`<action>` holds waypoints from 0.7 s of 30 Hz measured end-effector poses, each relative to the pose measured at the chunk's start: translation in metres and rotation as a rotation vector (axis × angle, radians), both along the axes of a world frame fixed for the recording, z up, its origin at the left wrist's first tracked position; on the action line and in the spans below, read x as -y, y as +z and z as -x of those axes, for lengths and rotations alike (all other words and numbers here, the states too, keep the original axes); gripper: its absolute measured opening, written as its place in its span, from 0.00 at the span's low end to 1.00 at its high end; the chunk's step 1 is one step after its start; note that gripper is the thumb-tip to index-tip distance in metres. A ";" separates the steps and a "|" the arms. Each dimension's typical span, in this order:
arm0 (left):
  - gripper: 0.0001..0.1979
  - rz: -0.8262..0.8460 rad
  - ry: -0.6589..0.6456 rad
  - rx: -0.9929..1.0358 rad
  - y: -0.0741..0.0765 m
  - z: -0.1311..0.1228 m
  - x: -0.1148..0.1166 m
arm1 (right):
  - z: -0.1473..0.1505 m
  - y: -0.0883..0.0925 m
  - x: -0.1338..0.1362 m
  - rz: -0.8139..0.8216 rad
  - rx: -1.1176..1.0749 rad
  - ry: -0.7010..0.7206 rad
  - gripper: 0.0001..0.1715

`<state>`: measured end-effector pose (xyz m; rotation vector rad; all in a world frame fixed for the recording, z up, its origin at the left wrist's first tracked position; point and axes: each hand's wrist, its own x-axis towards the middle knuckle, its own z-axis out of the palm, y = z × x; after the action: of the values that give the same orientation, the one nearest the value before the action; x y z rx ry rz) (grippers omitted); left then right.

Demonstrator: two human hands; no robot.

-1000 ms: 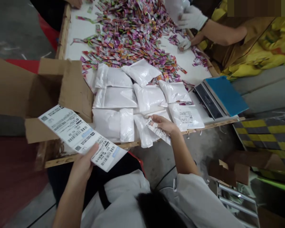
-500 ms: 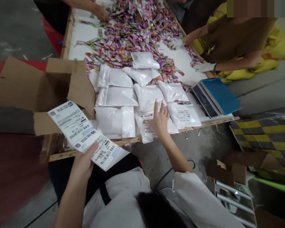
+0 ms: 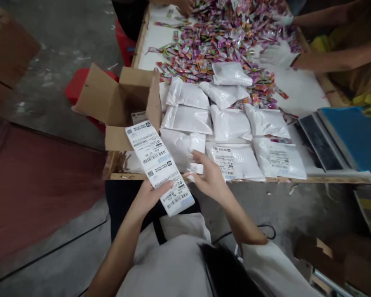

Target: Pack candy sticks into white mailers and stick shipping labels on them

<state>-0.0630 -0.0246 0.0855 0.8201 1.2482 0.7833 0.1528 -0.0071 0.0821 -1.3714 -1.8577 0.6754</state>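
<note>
My left hand is closed on a folded strip of printed shipping labels, thumb on top; the strip slants over the table's front edge. My right hand is just right of the strip, thumb and index finger apart, in front of the folded end of a white plastic mailer bag. Whether the fingertips touch that bag is hard to see. To the right, one mailer bag bears a label, and another labelled bag lies beside it. Several unlabelled bags lie in rows behind.
An open cardboard box stands at the left near a red stool. Small colourful packets heap the far table. A co-worker's gloved hand reaches in from the right. A blue-topped object sits at the right.
My right hand has left the labelled bag and come left, close to the label strip. My left hand still holds the strip. The view has turned, shifting the table rightward.
</note>
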 end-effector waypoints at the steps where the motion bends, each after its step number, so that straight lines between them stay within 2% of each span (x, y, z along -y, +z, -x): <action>1: 0.27 -0.015 -0.026 -0.016 0.002 0.002 0.000 | 0.017 0.001 -0.005 0.026 -0.121 0.048 0.34; 3: 0.27 -0.033 -0.049 -0.045 0.004 0.008 -0.001 | 0.043 -0.001 -0.015 0.049 -0.310 0.103 0.30; 5: 0.28 -0.032 -0.007 -0.025 0.005 0.015 -0.006 | 0.053 -0.003 -0.020 0.034 -0.382 0.156 0.20; 7: 0.28 -0.009 0.116 0.057 0.005 0.021 -0.014 | 0.050 -0.003 -0.017 -0.031 -0.350 0.234 0.10; 9: 0.26 0.038 0.238 0.119 0.007 0.022 -0.021 | 0.040 -0.001 -0.008 -0.134 -0.295 0.297 0.06; 12: 0.22 0.066 0.341 0.114 0.014 0.013 -0.027 | 0.029 0.003 0.008 -0.261 -0.237 0.224 0.08; 16: 0.23 0.018 0.421 0.136 0.023 -0.001 -0.024 | 0.037 0.004 0.021 -0.311 -0.113 0.099 0.08; 19: 0.24 0.007 0.436 0.153 0.023 -0.003 -0.020 | 0.039 0.011 0.033 -0.362 -0.030 0.051 0.09; 21: 0.22 0.005 0.446 0.139 0.017 0.000 -0.020 | 0.022 0.025 0.045 -0.307 0.040 0.033 0.07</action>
<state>-0.0635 -0.0049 0.1027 0.4746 1.3237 1.1734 0.1307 -0.0522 0.1068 -1.1633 -1.9260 0.3609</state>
